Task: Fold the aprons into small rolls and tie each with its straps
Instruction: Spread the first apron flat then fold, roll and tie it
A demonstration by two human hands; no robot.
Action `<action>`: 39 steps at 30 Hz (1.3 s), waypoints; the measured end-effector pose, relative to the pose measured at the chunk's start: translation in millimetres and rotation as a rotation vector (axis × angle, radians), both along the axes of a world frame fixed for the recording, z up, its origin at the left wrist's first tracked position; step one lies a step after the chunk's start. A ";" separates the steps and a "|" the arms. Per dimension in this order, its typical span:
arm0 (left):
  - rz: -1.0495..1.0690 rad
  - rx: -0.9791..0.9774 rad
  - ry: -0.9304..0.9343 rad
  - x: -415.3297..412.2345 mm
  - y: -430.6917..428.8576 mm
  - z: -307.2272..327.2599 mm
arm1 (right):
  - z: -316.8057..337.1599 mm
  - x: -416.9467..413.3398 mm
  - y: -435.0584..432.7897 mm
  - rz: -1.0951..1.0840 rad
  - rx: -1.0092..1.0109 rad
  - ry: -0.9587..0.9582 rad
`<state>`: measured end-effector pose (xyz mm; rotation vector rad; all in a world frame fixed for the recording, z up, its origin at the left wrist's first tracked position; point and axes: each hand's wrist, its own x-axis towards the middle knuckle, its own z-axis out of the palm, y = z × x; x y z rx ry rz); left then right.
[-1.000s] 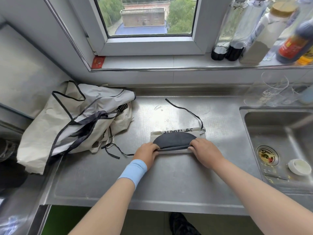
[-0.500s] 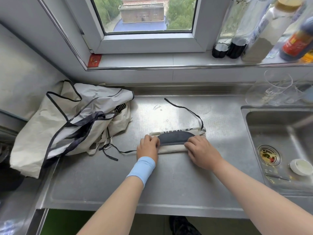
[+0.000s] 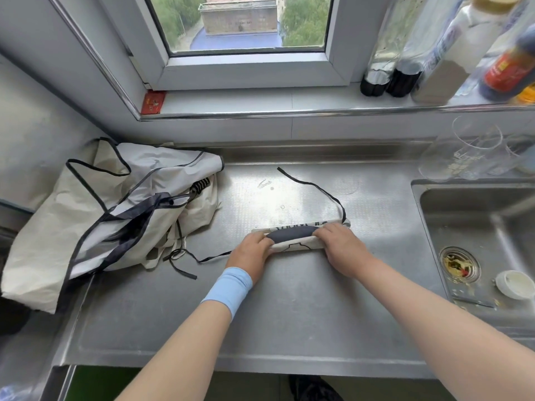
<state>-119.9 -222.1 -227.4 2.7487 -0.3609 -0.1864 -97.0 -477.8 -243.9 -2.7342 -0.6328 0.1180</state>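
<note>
1. Your fingers are curled over the two ends of the rolled apron (image 3: 293,240). The left hand (image 3: 249,254) clasps the left end and the right hand (image 3: 343,248) clasps the right end, and both press it onto the steel counter (image 3: 289,314).
2. The roll lies directly under and between your fingertips. Its long axis runs from one hand to the other, crosswise to your forearms.
3. A narrow printed strip of cloth shows just beyond your fingertips. This is probably the last bit left to roll, so the rolling looks nearly finished.
4. One dark strap (image 3: 318,188) leaves the roll just past your right fingertips. It arcs away from you and trails back towards the left, ahead of both hands.
5. A second thin strap (image 3: 214,257) comes out beside your left knuckles and runs further left. It seems to belong to this roll, though your hand hides where they join.
6. The tie depends on that layout, with a strap off each end and the roll's axis joining them. Your right hand is nearer the far strap and your left is nearer the side one.
7. If you release both ends at once, the roll will likely spring open. Pin it with one hand while the other fetches its strap.
8. The pile of unfolded aprons (image 3: 115,212) lies well off to the left of your left fingers, apart from the roll.
</note>
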 end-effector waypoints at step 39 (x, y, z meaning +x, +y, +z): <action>-0.052 0.232 0.328 58.9 -29.1 29.4 | 25.5 64.1 28.6 0.252 -0.267 -0.106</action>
